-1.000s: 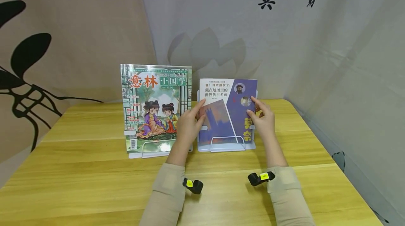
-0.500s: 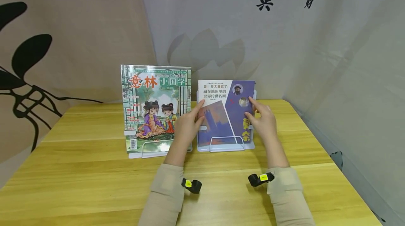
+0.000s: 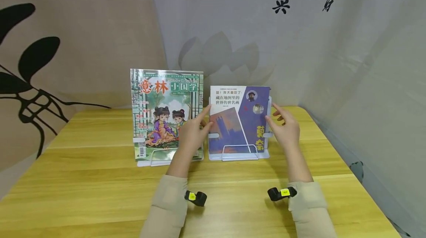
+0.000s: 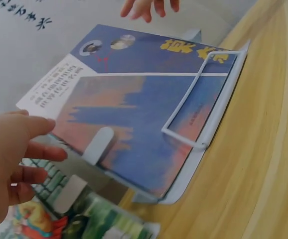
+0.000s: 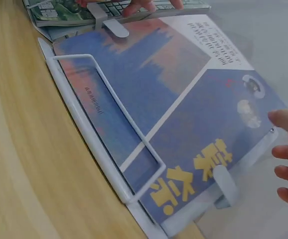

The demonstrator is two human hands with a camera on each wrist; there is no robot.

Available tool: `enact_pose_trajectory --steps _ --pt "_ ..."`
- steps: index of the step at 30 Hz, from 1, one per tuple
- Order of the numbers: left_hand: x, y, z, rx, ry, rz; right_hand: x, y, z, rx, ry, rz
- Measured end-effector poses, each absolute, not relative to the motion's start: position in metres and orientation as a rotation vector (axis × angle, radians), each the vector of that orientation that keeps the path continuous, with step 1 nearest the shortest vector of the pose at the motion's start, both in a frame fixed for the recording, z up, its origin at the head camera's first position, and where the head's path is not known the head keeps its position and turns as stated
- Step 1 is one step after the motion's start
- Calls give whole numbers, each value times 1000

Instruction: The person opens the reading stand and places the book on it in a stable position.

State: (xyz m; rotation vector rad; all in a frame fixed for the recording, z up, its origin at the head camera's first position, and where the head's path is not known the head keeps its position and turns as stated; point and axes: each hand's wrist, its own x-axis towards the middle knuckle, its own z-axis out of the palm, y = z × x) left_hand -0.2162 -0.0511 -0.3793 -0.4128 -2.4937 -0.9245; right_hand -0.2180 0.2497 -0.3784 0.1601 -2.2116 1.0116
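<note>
A purple and white book (image 3: 250, 123) leans upright on a white metal book stand (image 3: 266, 154), behind its wire front rest and side clips. My left hand (image 3: 193, 133) is by the book's left edge, fingers loosely spread; in the left wrist view that hand (image 4: 7, 162) hovers near the cover's side, and contact is hard to tell. To the right, my right hand (image 3: 287, 130) is beside the stand's right edge. Seen from the right wrist, its fingers (image 5: 282, 152) are slightly bent and grip nothing.
A green illustrated magazine (image 3: 166, 99) stands on a second white stand (image 3: 143, 163), just left of the book and partly behind my left hand. Both stands are on a wooden table (image 3: 100, 193). A printed cloth backdrop (image 3: 299, 53) hangs behind.
Both hands have come away from the book's edges, left hand leftward and right hand rightward. The book has gone down slightly in its stand. The magazine stays on its stand.
</note>
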Motion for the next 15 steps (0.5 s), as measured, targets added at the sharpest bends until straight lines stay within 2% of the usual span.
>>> enact_pose_trajectory --steps 7,15 --pt "-201 -71 -375 -457 -2483 -1038 -204 260 -380 147 -2135 1180" --pt "-180 -109 -378 -505 -2525 -983 -182 282 -393 176 -2287 1089"
